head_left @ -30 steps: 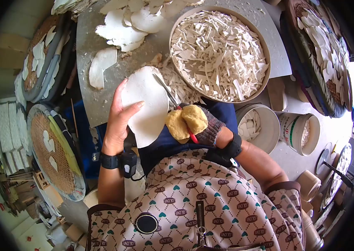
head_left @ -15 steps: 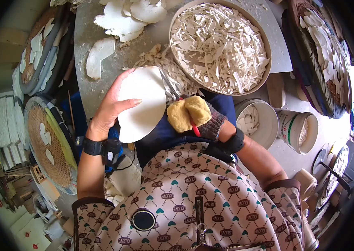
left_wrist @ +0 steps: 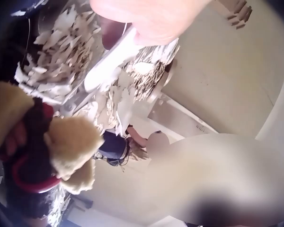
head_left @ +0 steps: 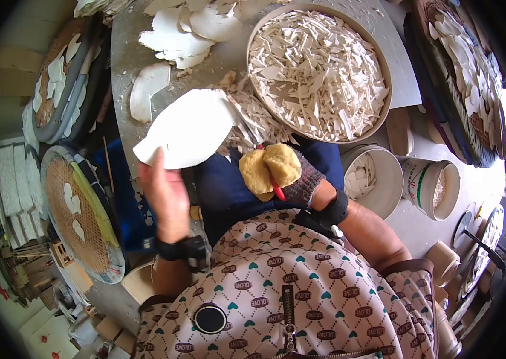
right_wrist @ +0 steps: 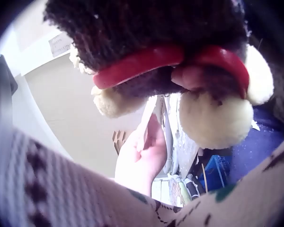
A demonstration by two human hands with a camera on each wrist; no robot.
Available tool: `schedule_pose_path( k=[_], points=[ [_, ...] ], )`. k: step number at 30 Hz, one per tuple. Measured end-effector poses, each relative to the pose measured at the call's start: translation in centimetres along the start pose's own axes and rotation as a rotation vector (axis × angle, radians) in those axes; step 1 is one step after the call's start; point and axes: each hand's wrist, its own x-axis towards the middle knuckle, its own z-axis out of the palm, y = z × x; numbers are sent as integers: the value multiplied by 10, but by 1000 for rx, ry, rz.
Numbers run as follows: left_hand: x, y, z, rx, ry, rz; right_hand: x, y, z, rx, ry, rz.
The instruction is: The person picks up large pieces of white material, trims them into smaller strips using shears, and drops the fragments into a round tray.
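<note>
My bare left hand [head_left: 166, 188] pinches a thin white flat piece [head_left: 190, 128] by its lower left edge, the thumb lying on top. The piece has a smooth curved outline and lies tilted above my lap and the table edge. In my right hand [head_left: 305, 182], which wears a dark knitted glove, I grip scissors [head_left: 277, 191] by their red handles. Yellow foam pads [head_left: 281, 165] are wrapped about the handles and fingers. The blades point up and left, right at the piece's right edge. The right wrist view shows red handle loops [right_wrist: 137, 66] around the gloved fingers.
A round tray [head_left: 389, 90] full of white scraps stands on the metal table [head_left: 122, 90]. More scraps [head_left: 253, 122] and larger white pieces [head_left: 175, 36] lie beside it. Two buckets [head_left: 387, 191] stand at the right. Round woven racks [head_left: 76, 221] with white pieces flank both sides.
My left hand has moved from the piece's left side to below it, and the piece has turned from upright to slanting down left. The scissors hand has barely moved.
</note>
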Motion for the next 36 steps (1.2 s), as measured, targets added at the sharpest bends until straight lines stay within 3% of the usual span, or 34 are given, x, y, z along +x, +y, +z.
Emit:
schedule_pose_path(
  k=[4,9,12,14,19,24,28,32,34,35,36],
  points=[
    [-7,-28,19,4,51,-10,0,1,3,-47,-18,15],
    [9,-17,15,76,-122,-121,0,3,-6,7,-32,27],
    [13,-13,12,110,-132,-145,0,8,0,339,-6,137],
    [13,-10,13,123,-141,-164,-3,-5,-1,642,38,329],
    [14,-9,15,155,-118,-109,-1,0,0,389,-35,105],
    [15,-4,20,161,-184,-146,1,0,1,574,-38,95],
    [19,-3,14,208,-246,-220,4,-4,-10,108,-134,37],
    [29,2,11,273,-300,-305,8,17,2,-209,-5,-192],
    [29,-8,15,261,-370,-281,6,1,4,-6,-22,-81],
    [26,-12,18,256,-403,-265,-1,-14,5,326,-61,119],
    [21,-15,24,218,-335,-242,0,-15,9,-228,60,-236]
  ],
)
